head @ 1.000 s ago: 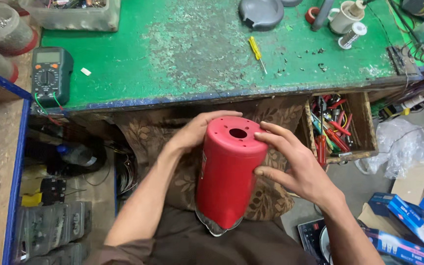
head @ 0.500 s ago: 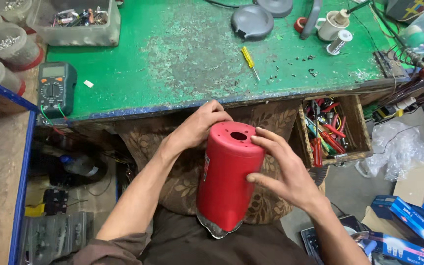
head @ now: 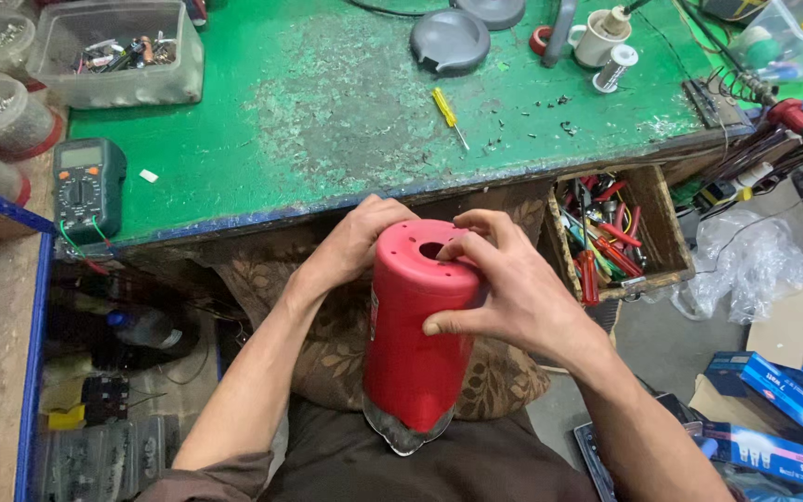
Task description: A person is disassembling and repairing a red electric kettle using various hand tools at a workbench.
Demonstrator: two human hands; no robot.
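Hands gripping a red cylindrical housing (head: 417,327), which is standing nearly upright on the person's lap, just in front of the green workbench (head: 327,102). The left hand (head: 353,244) is wrapping the far upper edge of the housing from behind; the right hand (head: 504,293) is clasping its near side, with the thumb lying across the wall and the fingers curling over the top rim. Both hands are closing around the housing, neither one spread wide. Compared with half a second before, the right hand's fingers are now reaching further over the flat top, beside the central hole and the ring of small holes, while the left hand is sitting in much the same place. The housing itself is showing little change in tilt, which suggests a re-gripping or slight turning rather than a lift. A metal part is protruding from the lower end against the dark trousers; its kind cannot be told. On the bench are lying a yellow screwdriver (head: 447,113), loose screws, a multimeter (head: 88,184) at the left edge, and a clear box of parts (head: 123,54). An open wooden drawer (head: 617,232) of tools is hanging to the right.
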